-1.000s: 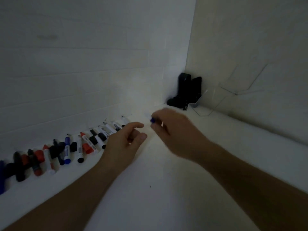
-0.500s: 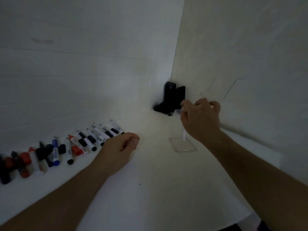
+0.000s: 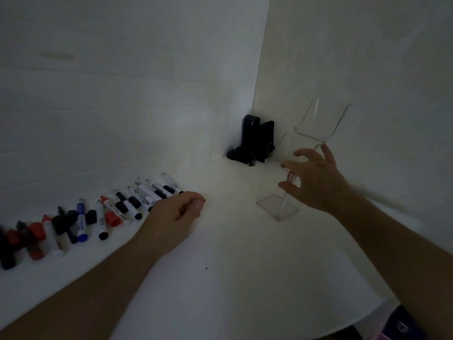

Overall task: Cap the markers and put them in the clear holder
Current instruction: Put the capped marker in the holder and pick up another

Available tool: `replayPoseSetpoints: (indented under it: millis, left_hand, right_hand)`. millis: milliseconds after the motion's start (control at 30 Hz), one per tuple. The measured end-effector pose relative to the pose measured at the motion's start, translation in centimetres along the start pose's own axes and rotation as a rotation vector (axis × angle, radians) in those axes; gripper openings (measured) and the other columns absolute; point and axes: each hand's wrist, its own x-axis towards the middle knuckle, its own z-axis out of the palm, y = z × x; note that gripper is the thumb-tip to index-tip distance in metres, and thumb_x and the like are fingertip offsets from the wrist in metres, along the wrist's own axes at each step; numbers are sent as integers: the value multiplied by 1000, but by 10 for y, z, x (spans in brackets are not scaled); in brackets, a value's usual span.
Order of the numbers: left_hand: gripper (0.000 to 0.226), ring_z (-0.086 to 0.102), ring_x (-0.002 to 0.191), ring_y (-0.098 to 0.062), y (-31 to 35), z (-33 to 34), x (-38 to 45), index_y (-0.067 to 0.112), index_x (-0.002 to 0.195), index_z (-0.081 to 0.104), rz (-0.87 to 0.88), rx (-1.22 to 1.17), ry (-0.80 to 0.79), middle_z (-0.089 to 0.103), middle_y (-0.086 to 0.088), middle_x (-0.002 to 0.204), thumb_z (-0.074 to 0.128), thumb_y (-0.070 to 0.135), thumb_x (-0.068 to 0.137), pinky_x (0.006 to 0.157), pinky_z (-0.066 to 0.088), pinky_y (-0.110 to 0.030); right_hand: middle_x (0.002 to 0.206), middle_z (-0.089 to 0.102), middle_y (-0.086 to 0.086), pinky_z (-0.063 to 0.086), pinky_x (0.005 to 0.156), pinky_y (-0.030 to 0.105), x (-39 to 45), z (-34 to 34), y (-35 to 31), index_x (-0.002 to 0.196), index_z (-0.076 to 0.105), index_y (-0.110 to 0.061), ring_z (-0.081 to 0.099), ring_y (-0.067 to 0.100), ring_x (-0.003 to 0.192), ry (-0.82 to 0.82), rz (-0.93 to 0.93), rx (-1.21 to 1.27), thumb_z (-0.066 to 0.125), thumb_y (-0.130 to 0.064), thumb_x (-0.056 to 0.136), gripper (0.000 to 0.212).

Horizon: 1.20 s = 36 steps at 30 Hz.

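A tall clear holder (image 3: 315, 125) stands on the white table at the right, near the side wall. One white-barrelled marker (image 3: 285, 201) leans inside it. My right hand (image 3: 317, 181) hovers against the holder's near side, fingers spread and holding nothing. A row of markers (image 3: 137, 200) with black, red and blue ends, plus loose caps, lies along the back wall at the left. My left hand (image 3: 176, 217) rests on the table by the row's right end, fingers curled in; nothing shows inside it.
A black object (image 3: 252, 141) stands in the corner where the two white walls meet, behind the holder. The table's front edge (image 3: 367, 312) curves away at the lower right. The scene is dim.
My right hand carried a blue-tipped marker from the middle of the table to the holder and let it go; the fingers have opened. My left hand curled and settled by the row.
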Motion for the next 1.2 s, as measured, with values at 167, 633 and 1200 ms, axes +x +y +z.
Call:
replayPoseSetpoints:
  millis: [167, 633, 1200]
  left_hand:
    - [14, 64, 82, 0, 0, 2, 2, 37, 100, 70, 19, 101, -32, 70, 20, 84, 56, 37, 96, 74, 50, -20]
    - [23, 55, 90, -26, -25, -65, 20, 31, 94, 72, -89, 683, 366, 70, 4, 86, 53, 23, 83, 79, 44, -37]
    - [20, 49, 101, -16, -40, -36, 22, 37, 97, 72, -155, 725, 209, 68, 17, 98, 59, 27, 85, 88, 39, -35]
  right_hand:
    - [131, 63, 2, 21, 117, 59, -1, 9, -8, 135, 55, -23, 43, 25, 137, 103, 21, 65, 52, -63, 90, 60]
    - [142, 46, 2, 39, 107, 37, 72, 78, -195, 147, 41, -29, 48, 25, 126, -309, -164, 799, 51, -41, 89, 60]
    - [76, 55, 1, 47, 57, 35, 43, 74, -153, 110, 37, -25, 54, 20, 62, -335, -135, 608, 40, -27, 99, 12]
